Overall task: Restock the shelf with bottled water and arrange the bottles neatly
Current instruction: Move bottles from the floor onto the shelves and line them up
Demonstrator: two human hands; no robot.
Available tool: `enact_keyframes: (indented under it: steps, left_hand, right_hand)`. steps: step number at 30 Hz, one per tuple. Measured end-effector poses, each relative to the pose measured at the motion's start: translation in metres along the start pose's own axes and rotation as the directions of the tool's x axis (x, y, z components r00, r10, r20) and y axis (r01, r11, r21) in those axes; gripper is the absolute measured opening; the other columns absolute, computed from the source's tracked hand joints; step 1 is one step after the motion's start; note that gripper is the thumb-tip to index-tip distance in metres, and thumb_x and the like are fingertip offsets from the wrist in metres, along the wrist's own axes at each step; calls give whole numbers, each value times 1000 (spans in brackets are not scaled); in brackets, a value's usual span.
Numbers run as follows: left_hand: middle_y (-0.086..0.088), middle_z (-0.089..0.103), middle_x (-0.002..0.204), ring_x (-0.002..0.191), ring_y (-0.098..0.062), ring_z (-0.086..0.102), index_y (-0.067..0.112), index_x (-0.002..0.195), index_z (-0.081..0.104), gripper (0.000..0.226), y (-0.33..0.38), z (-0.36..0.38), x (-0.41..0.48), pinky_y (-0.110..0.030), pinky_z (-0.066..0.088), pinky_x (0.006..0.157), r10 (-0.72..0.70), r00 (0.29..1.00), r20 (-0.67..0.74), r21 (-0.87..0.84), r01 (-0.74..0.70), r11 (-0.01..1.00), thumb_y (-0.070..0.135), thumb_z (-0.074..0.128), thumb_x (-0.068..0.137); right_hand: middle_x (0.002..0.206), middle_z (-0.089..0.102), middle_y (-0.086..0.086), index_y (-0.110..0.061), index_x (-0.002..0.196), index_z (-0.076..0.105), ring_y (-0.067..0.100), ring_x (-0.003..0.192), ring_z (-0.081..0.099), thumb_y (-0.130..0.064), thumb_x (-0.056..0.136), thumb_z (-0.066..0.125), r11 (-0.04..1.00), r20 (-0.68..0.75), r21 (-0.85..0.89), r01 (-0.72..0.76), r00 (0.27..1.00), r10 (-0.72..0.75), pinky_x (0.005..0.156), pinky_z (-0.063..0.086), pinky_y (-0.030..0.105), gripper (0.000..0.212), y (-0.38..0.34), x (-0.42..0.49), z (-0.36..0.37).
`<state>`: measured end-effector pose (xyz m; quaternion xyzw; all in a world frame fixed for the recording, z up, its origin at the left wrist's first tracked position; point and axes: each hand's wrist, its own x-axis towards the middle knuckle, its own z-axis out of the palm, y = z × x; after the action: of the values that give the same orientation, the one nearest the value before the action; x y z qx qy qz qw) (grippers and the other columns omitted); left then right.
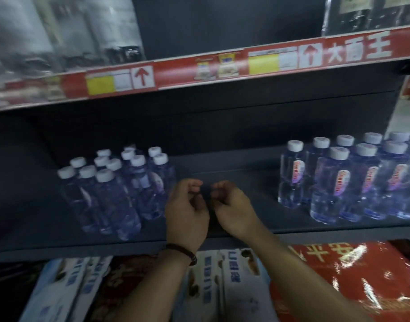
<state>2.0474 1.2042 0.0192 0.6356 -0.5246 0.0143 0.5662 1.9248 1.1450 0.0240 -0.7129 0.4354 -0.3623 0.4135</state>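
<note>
Left grip [187,210] and right grip [233,205] hover loosely curled, holding nothing, over the dark shelf [234,163] between bottles [115,198].

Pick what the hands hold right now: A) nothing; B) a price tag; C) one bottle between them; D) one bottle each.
A: the left hand and right hand, fingers loosely curled, grip nothing above the shelf between the left bottles and the right bottles.

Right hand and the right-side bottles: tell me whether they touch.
Apart. The head view shows a stretch of bare shelf between the right hand and the right-side bottles.
</note>
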Motion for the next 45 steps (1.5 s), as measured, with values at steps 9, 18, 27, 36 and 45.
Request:
enact_keyframes:
  steps: [9,18,27,36,45]
  left_hand:
    - [0,52,114,102,-14,51,16,115,55,26,-31,-98,3,-32,47,90,13,913,-408,157,56,986,12,69,93]
    - [-19,53,134,123,-40,52,5,133,53,55,-64,-100,-3,-57,47,106,-411,833,-372,37,455,890,19,80,87]
    - [-11,43,139,120,-30,54,19,134,50,54,-59,-80,-8,-42,49,106,-491,862,-124,-2,495,869,35,78,90]
    - [2,57,96,80,-2,55,12,114,45,49,-26,-28,-15,-4,41,57,-440,876,196,-71,460,885,30,82,89]
    - [10,53,81,69,-1,56,25,91,45,34,-8,8,-14,-13,37,55,-329,913,241,-91,359,929,28,79,92]
  right_hand:
    - [133,65,-8,-29,139,50,9,120,64,-29,93,75,986,127,24,165,978,-167,104,55,43,53,-22,18,86]
    - [121,70,-10,-27,132,53,7,111,69,-23,92,79,991,130,34,132,982,-135,103,58,41,48,-19,25,100]
    - [111,66,-8,-27,121,51,8,98,64,-24,88,86,988,0,-125,92,996,-92,77,46,13,48,-6,6,33]
    - [111,61,-2,-13,124,43,19,103,62,-23,84,90,986,-249,-130,-105,966,70,83,48,25,62,11,-26,-37]
    - [117,59,-2,-24,115,61,17,106,61,-42,75,93,950,-305,-288,-118,952,25,89,53,28,55,44,-46,-55]
